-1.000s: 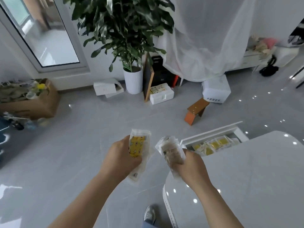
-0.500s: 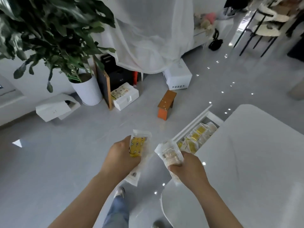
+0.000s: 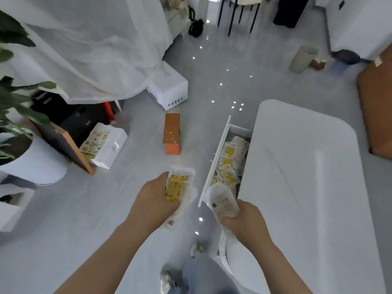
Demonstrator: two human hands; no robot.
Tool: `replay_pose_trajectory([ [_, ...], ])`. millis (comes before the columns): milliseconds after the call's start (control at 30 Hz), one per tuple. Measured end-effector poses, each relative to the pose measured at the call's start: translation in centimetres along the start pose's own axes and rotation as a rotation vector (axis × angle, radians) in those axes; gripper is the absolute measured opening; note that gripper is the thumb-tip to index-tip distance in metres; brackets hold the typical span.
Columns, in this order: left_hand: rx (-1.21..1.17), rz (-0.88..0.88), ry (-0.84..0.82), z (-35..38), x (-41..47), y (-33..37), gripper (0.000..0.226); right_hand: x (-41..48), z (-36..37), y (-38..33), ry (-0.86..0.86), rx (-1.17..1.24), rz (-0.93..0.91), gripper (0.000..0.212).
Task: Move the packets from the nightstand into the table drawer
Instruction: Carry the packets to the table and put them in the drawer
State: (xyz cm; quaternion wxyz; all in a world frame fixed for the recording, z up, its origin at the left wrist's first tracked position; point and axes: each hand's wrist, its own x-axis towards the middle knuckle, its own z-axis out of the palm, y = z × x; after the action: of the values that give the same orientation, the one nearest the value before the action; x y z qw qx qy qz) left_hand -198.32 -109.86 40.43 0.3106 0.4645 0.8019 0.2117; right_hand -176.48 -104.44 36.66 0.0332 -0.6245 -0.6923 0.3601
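Under the two hands lies a shiny grey floor [image 3: 63,219] with small bright dots of light on it. Far over at nine o'clock a green plant [image 3: 12,98] grows in a white pot [image 3: 38,166]. A dark board [image 3: 63,145] with an orange edge leans just beside the pot. A white picture box [image 3: 106,145] lies next to the board. At eleven o'clock a big white cloth [image 3: 95,49] hangs down to the floor, and a white slotted box [image 3: 169,90] sits at its edge. At twelve o'clock a little orange stool [image 3: 171,134] stands alone on the floor, between the cloth and the drawer [image 3: 214,162].

The left hand [image 3: 154,200] is curled round a yellow packet [image 3: 176,185] in a clear wrapper. It holds the packet up over the floor, just left of the drawer. The drawer is pulled out from the side of the white table [image 3: 307,187] at one o'clock. Many more packets [image 3: 229,164] lie inside it, most of them yellow. The white front of the drawer stands between the left hand and those packets.

The right hand [image 3: 244,219] grips a pale packet [image 3: 222,198]. The top end of that packet shows in front of the near end of the drawer. The table fills the three o'clock side, smooth on top with round corners.

Far off at two o'clock a beige bin [image 3: 303,58] stands on the floor. A brown board [image 3: 377,107] shows at the right edge. Black chair legs [image 3: 235,15] stand at the far end of the room, near one o'clock. Down at six o'clock are the person's blue trouser leg [image 3: 203,276] and a light shoe [image 3: 167,281].
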Motion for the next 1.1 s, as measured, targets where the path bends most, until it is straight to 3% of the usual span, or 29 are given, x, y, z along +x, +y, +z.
replay_pose_trajectory([
  [333, 0.094, 0.148, -0.141, 0.5, 13.2, 4.0, 0.034, 9.6, -1.6, 0.0, 0.082, 0.161, 0.176, 0.021],
  [567, 0.126, 0.251, -0.21, 0.7, 20.5, 7.2, 0.031, 14.6, -3.7, -0.1, 0.118, 0.244, 0.268, 0.012],
  [833, 0.176, 0.38, -0.407, -0.2, 29.8, 8.2, 0.042, 19.2, -2.8, -3.0, 0.219, 0.246, 0.445, 0.014],
  [1100, 0.32, 0.567, -0.628, -1.8, 39.3, 9.0, 0.034, 22.2, -0.5, -7.9, 0.37, 0.344, 0.703, 0.014],
])
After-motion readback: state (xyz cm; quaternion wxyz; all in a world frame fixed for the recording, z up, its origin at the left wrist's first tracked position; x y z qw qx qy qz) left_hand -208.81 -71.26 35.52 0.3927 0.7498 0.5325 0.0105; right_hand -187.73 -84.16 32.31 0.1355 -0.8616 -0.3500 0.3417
